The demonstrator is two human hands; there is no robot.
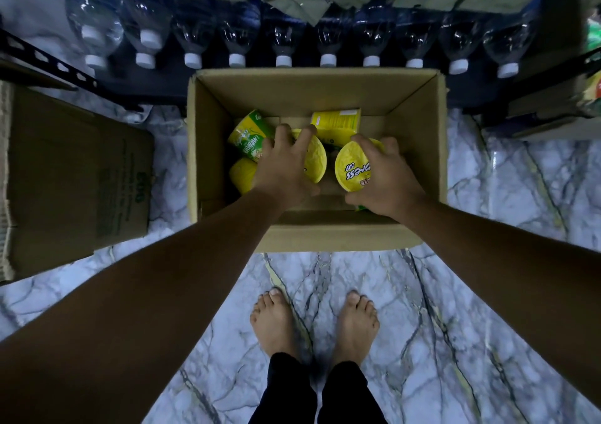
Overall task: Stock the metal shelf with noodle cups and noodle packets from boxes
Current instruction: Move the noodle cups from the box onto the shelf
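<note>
Grey-veined marble floor (487,196) runs under an open cardboard box (419,176) that stands against the foot of a black metal shelf (48,62). A row of clear water bottles (283,43) with white caps lines the shelf's lowest level, just behind the box. A second brown box (74,176) lies on the floor to the left, and two bare feet (276,322) stand just in front of the open box.

Both arms reach down into the open box, where several noodle cups lie loose on the bottom. The left hand (286,166) is spread over a yellow cup (317,160), with its fingers curled across the top and the thumb underneath, so it seems to grip the cup, though the hand hides most of the contact. The right hand (387,176) is wrapped round a lettered cup (349,171), which is tilted with its yellow lid toward the camera.

A green cup (248,134) lies on its side at the back left, touching the left fingertips. Another cup (338,122) lies on its side at the back, and one more (242,174) sits near the left wall.
</note>
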